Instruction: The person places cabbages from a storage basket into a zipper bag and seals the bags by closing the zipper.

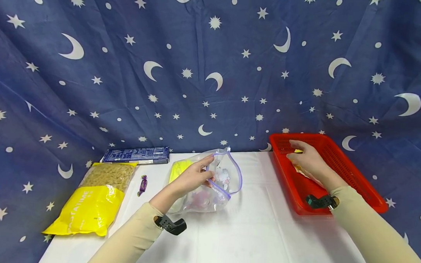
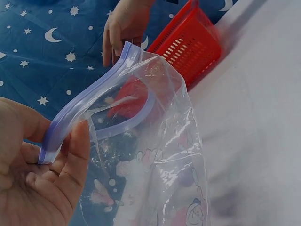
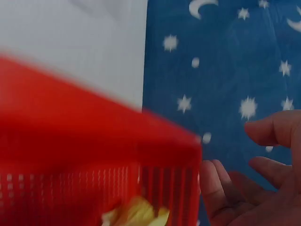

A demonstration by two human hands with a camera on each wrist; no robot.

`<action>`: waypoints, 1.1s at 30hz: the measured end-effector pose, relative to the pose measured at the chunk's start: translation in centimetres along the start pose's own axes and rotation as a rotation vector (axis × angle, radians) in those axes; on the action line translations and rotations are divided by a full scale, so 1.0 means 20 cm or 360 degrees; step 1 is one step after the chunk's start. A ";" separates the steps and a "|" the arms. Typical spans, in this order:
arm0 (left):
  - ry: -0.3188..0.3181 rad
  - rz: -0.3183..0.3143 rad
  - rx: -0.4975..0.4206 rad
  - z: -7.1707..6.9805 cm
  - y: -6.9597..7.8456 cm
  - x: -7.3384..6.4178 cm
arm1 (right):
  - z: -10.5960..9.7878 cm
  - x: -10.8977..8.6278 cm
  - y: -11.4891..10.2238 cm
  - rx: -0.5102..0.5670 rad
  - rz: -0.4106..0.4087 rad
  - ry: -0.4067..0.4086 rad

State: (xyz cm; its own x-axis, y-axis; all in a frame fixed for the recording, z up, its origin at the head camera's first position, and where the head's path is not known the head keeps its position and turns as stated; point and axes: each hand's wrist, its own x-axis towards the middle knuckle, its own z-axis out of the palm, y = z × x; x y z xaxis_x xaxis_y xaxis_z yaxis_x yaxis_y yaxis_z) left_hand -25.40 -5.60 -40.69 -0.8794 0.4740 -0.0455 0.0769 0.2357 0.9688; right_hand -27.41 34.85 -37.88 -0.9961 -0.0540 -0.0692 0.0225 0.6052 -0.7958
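My left hand [image 1: 191, 176] pinches the lilac zip edge of a clear zip bag [image 2: 169, 155] between thumb and fingers. The bag's mouth gapes toward the right, and pink and white cartoon prints mark its plastic. A bright yellow item [image 1: 178, 170] shows at the bag's left end. Over the red basket [image 1: 282, 176] hovers my right hand [image 1: 308, 161], fingers spread and loosely bent, nothing between them. Beneath that hand lies a yellow wrapped packet [image 3: 141, 214] in the basket, partly hidden by the hand in the head view.
A yellow pasta bag [image 1: 93, 210] lies at the table's left. Behind it is a flat dark blue packet [image 1: 136, 155] against the curtain [image 1: 183, 107]. One purple wrapped candy [image 1: 143, 185] sits between the pasta and the zip bag on the white tablecloth [image 1: 255, 233].
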 end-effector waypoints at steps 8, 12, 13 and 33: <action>-0.0014 -0.0005 -0.0030 0.00 0.00 0.00 | -0.13 0.02 0.13 -0.0256 -0.0007 0.0082; -0.0030 -0.0001 -0.0037 0.00 0.00 0.00 | -0.19 0.03 0.21 -0.0313 -0.0005 0.0101; -0.0035 0.0003 -0.0037 0.00 0.00 0.00 | -0.21 0.04 0.23 -0.0336 -0.0004 0.0102; -0.0058 -0.0004 -0.0063 -0.02 0.00 -0.02 | -0.31 0.10 0.51 -0.0653 0.0110 -0.0192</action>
State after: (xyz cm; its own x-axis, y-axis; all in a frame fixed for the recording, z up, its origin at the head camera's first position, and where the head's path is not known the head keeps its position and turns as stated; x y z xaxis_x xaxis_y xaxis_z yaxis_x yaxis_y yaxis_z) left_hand -25.29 -6.04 -40.69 -0.8617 0.5042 -0.0562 0.0554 0.2038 0.9775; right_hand -29.62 45.90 -42.33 -0.9759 -0.0799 -0.2032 0.0291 0.8748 -0.4835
